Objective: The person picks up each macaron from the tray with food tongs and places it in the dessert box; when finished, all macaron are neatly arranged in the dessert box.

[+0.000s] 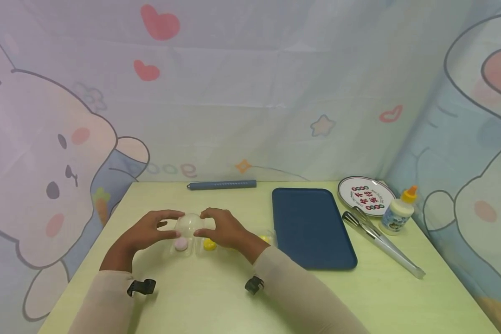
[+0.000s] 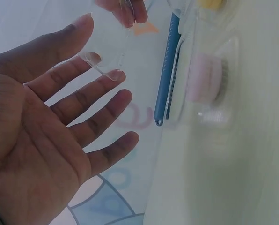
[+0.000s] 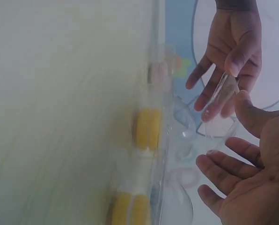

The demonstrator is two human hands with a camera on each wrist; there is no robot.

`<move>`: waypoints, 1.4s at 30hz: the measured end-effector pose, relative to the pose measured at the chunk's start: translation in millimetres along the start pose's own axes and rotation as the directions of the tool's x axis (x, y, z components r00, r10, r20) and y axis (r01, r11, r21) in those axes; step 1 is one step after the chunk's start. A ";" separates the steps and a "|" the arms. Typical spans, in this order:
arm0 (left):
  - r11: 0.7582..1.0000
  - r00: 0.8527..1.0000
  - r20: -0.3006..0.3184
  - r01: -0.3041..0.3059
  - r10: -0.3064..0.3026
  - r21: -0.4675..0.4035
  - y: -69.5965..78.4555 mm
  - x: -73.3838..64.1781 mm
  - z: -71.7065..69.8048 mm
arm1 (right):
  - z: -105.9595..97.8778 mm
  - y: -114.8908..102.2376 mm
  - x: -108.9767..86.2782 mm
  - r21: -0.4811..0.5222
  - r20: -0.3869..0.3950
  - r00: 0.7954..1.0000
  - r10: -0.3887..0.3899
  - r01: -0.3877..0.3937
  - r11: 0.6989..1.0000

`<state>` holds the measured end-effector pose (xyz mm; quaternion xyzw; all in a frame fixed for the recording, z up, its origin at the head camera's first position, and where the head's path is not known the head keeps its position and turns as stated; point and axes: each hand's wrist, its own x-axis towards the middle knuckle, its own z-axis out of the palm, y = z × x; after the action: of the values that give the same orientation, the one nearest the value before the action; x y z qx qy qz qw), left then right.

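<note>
A clear plastic dome lid [image 1: 189, 225] is held between both hands, above the table's left part. My left hand [image 1: 150, 229] pinches one side of its rim between thumb and fingertips; the other fingers spread loosely in the left wrist view. Across from it, my right hand [image 1: 225, 229] pinches the opposite side. Just below sit small clear plastic boxes. One contains a pink macaron-like piece [image 2: 207, 78]; beside it is a yellow piece [image 3: 149, 129]. Another yellow piece [image 1: 264, 239] lies farther right, partly hidden by the right forearm. Domed covers [image 3: 184, 119] show over the yellow pieces.
A dark blue tray [image 1: 313, 227] lies right of the hands. Beyond it are a printed white plate [image 1: 345, 191], metal tongs [image 1: 384, 248] and a white bottle with an orange cap [image 1: 409, 194]. Along the back edge lies a blue stick-shaped object [image 1: 221, 185].
</note>
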<state>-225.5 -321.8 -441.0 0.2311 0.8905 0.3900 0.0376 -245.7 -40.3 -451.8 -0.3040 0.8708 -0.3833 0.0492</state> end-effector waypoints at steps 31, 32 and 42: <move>0.997 0.997 -0.028 0.074 -0.075 -0.034 -28.4 -32.0 4.3 | 44.8 -26.7 4.2 -0.228 0.022 0.997 0.077 -0.070 0.971; 0.997 0.997 -0.027 0.076 -0.077 -0.033 -28.7 -31.8 5.0 | 45.1 -26.2 4.2 -0.234 0.022 0.996 0.081 -0.074 0.969; 0.993 0.994 -0.023 0.109 -0.110 -0.035 -30.4 -32.6 8.0 | 44.9 -24.7 2.0 -0.209 0.021 0.998 0.056 -0.051 0.977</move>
<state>-206.1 -348.6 -471.9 0.1766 0.8956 0.4051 0.0518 -220.9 -82.9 -465.8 -0.2890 0.9132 -0.2845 0.0393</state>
